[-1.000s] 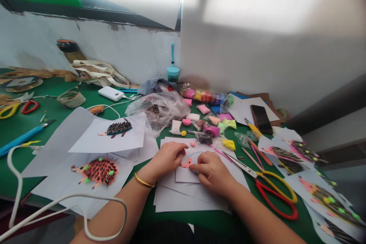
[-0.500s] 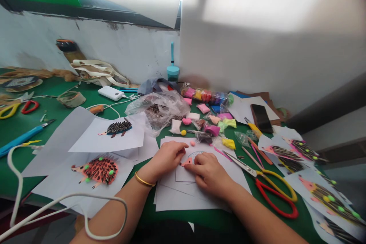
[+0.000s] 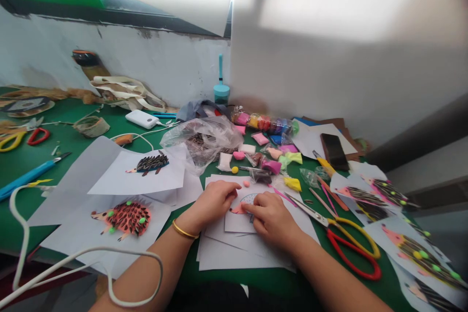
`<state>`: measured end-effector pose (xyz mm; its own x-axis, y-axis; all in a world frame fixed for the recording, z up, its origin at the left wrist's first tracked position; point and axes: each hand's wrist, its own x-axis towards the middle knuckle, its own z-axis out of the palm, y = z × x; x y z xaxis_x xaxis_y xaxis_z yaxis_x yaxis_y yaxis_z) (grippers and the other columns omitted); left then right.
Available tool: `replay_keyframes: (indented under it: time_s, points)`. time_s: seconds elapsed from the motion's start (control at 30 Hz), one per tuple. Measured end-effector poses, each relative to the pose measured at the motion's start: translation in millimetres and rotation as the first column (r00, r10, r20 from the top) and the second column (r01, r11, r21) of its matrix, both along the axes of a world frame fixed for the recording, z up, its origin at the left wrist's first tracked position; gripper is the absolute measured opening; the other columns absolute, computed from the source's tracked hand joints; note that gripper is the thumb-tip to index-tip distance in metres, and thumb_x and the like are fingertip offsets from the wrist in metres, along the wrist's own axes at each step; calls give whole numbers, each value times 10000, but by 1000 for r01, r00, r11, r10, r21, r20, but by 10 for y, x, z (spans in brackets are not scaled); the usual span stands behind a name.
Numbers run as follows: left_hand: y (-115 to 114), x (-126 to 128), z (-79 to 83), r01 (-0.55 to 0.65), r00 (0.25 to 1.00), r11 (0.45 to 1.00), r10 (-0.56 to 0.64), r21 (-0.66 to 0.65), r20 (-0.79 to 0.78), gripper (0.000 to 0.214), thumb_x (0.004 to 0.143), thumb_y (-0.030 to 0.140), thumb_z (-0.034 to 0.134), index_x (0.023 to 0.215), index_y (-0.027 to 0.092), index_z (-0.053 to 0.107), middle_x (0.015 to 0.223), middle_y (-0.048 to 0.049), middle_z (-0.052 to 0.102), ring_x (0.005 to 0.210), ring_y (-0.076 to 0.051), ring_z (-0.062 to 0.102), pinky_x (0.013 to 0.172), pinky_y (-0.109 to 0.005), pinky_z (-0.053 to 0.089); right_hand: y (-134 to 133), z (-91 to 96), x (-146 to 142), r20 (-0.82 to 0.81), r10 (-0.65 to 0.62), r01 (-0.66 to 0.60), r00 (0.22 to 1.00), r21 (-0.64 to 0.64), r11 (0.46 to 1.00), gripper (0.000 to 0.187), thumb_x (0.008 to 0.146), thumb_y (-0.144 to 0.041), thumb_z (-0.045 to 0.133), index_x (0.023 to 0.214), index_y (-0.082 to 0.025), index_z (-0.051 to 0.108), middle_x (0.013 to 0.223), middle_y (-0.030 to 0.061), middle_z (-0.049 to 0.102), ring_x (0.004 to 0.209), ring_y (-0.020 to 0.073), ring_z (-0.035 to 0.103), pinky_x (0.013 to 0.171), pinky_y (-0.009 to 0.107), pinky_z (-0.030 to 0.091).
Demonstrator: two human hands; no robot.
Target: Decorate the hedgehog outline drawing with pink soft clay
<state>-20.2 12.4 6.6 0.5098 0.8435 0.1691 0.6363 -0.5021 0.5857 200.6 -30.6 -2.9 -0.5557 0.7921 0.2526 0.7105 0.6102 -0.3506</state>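
The paper hedgehog (image 3: 237, 209) is kept between the hands on the paper stack (image 3: 234, 253), at six o'clock. The right hand (image 3: 272, 219) has been shifted slightly toward three o'clock, its fingertips (image 3: 253, 209) on the hedgehog. The left hand (image 3: 214, 200) is laid beside it. Whether anything is gripped by either cannot be told. Scissors (image 3: 351, 243) are left at four o'clock.

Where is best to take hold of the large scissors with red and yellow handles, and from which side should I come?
Take the scissors by their red and yellow finger loops, coming from the near right side, beyond the right hand. The loops lie flat, nearest you and free, while the blades point toward that hand.
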Motion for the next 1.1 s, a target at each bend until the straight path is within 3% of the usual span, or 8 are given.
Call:
replay_keyframes:
  time_s: [0.33,0.53,0.73,1.1]
  points:
    - [-8,-7,-3,-5,1000,1000,5,-7,-15,305,903,158,514,1162,226,659,1088,-39,722,1002,-215,646,906,-342,466,41,-60,44,-68,-35,38,997,44,998,388,790,-92,543,1093,-258,718,870,47,602,823,197,522,755,338,336]
    - [-4,4,27,-9,1000,1000,9,-19,8,300,905,159,506,1148,229,669,1035,-39,728,971,-211,648,871,-322,472,170,-54,247,-93,-216,220,972,42,974,236,836,-132,519,973,-190,703,911,67,655,892,220,585,820,345,415]
    - [-1,15,60,-17,1000,1000,17,-25,-3,293,894,153,513,1120,227,684,1020,-43,730,959,-216,648,855,-319,469,268,-30,479,-75,-359,362,931,36,932,267,828,-128,466,1006,-180,659,987,71,710,930,227,640,842,352,467]
    - [29,122,74,-68,993,997,70,19,-100,238,850,145,557,1000,235,719,920,-23,730,872,-199,647,774,-300,443,260,-63,459,-4,-330,330,944,30,944,341,810,-101,467,1068,-180,676,1014,81,713,966,231,632,893,362,474]
